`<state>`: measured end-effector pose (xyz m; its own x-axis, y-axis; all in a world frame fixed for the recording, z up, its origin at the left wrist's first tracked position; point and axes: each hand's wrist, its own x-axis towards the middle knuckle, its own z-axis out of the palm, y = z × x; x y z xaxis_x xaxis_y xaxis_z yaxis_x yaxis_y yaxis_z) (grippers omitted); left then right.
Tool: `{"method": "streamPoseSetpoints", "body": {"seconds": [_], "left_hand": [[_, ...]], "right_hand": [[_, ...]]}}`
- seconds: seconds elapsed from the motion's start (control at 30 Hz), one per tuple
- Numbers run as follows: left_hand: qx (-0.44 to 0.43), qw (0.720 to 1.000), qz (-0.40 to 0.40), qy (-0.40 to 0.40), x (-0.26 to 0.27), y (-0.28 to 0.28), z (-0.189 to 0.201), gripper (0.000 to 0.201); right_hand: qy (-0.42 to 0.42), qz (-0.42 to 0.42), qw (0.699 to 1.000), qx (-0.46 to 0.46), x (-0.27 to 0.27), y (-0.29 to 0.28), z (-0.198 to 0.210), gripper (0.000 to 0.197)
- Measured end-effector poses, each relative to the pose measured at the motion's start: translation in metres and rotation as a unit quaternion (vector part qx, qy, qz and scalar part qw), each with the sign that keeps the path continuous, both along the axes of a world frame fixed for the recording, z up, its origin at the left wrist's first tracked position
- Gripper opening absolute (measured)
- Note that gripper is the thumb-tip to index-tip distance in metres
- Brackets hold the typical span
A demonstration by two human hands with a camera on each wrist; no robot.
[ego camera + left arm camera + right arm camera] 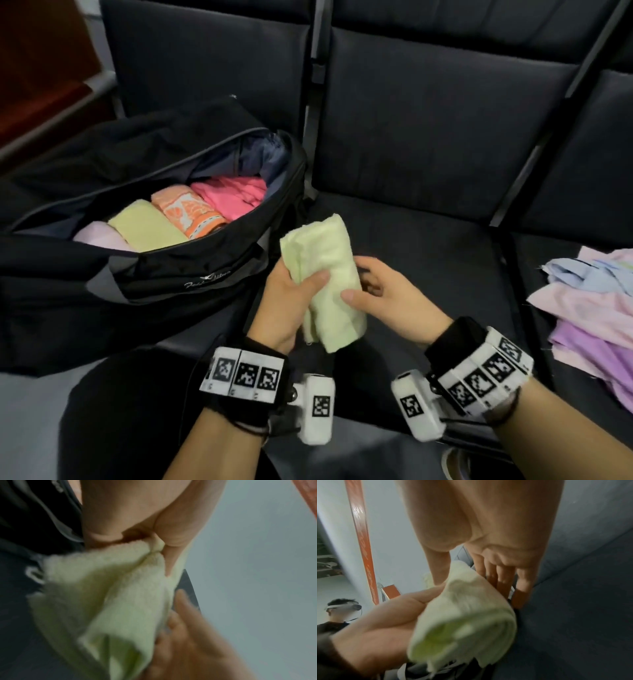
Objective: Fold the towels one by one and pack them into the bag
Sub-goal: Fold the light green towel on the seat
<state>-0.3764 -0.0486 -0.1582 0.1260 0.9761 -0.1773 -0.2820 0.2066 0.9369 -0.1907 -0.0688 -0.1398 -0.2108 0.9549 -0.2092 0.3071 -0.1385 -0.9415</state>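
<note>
Four folded towels lie side by side in the open black bag [164,274] at ten o'clock: lilac [99,236], yellow [147,224], orange [188,212], pink [233,198]. The white script on the bag's side is too blurred to read. Both hands hold a rolled pale green towel [325,274] above the seat [428,260], just right of the bag (thumbs on top). The left hand [291,301] wraps it; the right hand [387,301] pinches it, fingers loosely curled behind. Loose towels [589,308] are piled at three o'clock.
</note>
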Motion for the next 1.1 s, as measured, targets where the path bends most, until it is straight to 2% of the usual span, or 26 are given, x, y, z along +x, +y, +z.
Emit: {"method": "streamPoseSetpoints", "body": {"seconds": [0.1,0.27,0.4,0.53,0.67,0.77,0.87,0.93,1.03,1.1], "left_hand": [[-0.051,0.997,0.048,-0.042,-0.018,0.018,0.008,0.032],[-0.053,0.993,0.097,-0.047,-0.063,0.063,0.023,0.027],[-0.102,0.982,0.146,-0.057,-0.096,0.103,0.022,0.023],[-0.172,0.966,0.184,-0.054,-0.122,0.134,0.013,0.031],[-0.220,0.951,0.213,-0.040,-0.140,0.174,-0.004,0.033],[-0.260,0.943,0.209,-0.008,-0.145,0.201,-0.020,0.040],[-0.297,0.936,0.186,0.041,-0.149,0.224,-0.032,0.054],[-0.303,0.935,0.173,0.063,-0.151,0.239,-0.031,0.053],[-0.260,0.948,0.181,0.026,-0.152,0.263,-0.026,0.040],[-0.231,0.952,0.200,0.031,-0.152,0.273,-0.026,0.037]], "right_hand": [[0.023,0.012,0.999,-0.020,-0.024,0.024,0.001,0.052],[0.000,0.006,1.000,0.018,-0.074,0.084,0.015,0.054],[-0.006,0.001,1.000,0.024,-0.113,0.131,0.016,0.057],[-0.027,0.002,0.999,0.025,-0.145,0.171,0.010,0.056],[-0.095,-0.001,0.994,0.050,-0.169,0.206,0.001,0.053],[-0.144,0.007,0.988,0.050,-0.179,0.231,-0.006,0.054],[-0.153,-0.017,0.988,0.010,-0.184,0.251,-0.014,0.048],[-0.133,-0.049,0.990,0.011,-0.186,0.262,-0.016,0.042],[-0.068,-0.094,0.991,0.072,-0.188,0.271,-0.017,0.036],[-0.079,-0.087,0.987,0.106,-0.189,0.272,-0.020,0.034]]}}
